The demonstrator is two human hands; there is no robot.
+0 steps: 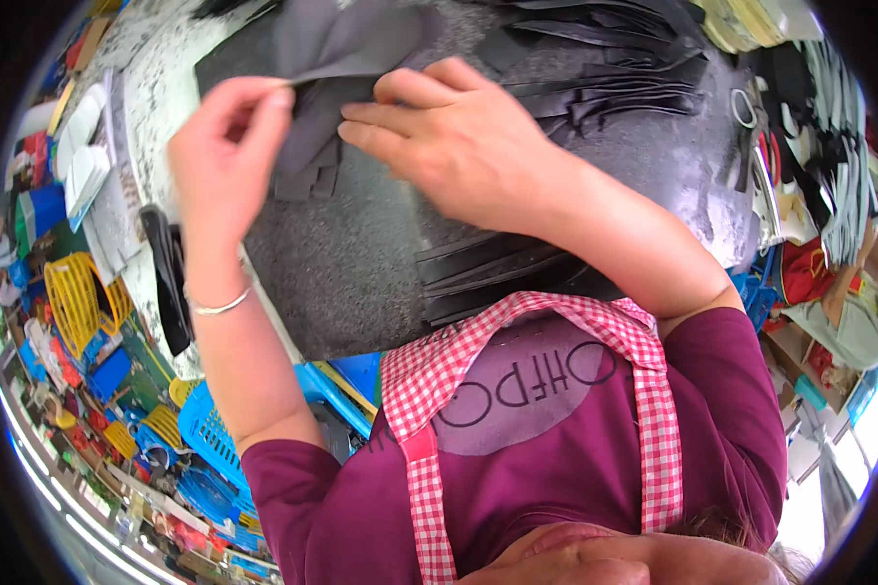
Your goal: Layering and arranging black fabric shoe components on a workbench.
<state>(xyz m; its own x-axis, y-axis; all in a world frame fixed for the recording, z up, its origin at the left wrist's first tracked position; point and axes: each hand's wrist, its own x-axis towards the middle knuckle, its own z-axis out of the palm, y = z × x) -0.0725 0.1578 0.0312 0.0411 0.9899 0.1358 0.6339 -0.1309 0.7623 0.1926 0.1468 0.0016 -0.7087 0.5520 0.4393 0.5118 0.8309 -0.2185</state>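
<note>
Between my two hands, a thin dark grey sheet piece (351, 44) is lifted and bent, its near edge running from one hand to the other. My left hand (229, 146) pinches the left end of that edge between thumb and fingertip. My right hand (458, 141) is at the other end, with the edge meeting its bent fingers; other fingers point left over the table. Just below lie overlapping dark strips (307, 175) with stepped ends. The material looks like leather or coated fabric, but I cannot tell which.
A dark, worn mat (322, 263) covers the table. Stacks of black strips lie at the far right (605, 93) and near my apron (488, 268). Scissors (743, 109) rest at the right edge beside hanging grey strips (842, 195). Blue baskets (210, 429) stand at lower left.
</note>
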